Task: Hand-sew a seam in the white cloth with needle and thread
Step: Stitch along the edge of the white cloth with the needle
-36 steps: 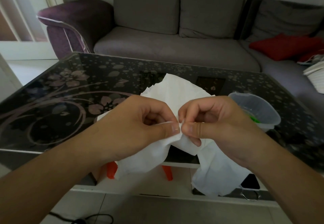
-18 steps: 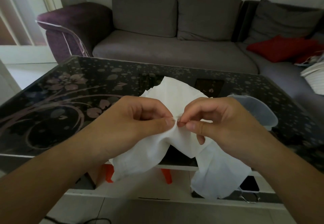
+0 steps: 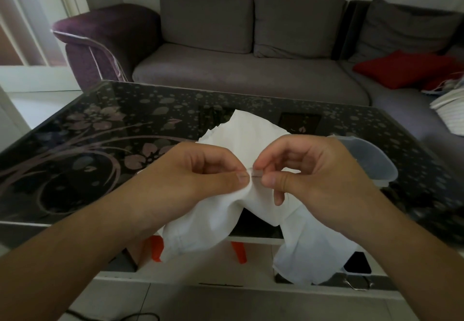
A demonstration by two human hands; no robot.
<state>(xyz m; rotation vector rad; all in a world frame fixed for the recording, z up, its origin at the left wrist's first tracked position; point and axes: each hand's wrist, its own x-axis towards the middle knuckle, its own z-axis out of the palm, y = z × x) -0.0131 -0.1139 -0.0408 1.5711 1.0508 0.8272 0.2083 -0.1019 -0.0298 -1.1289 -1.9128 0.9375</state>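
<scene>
The left hand (image 3: pixel 200 172) pinches a fold of the white cloth (image 3: pixel 216 217) between thumb and curled fingers (image 3: pixel 221 159); the right hand (image 3: pixel 313 170) pinches the needle (image 3: pixel 256 176) at that fold. The cloth hangs over the near edge of the dark floral glass bench (image 3: pixel 88 144), beside a clear plastic container (image 3: pixel 371 162), with a grey sofa (image 3: pixel 251 69) behind

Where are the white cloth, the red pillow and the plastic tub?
white cloth (image 3: pixel 253 132): head view, upper part lying on the table.
red pillow (image 3: pixel 401 69): head view, its middle, on the sofa.
plastic tub (image 3: pixel 371 159): head view, its inner wall.
</scene>
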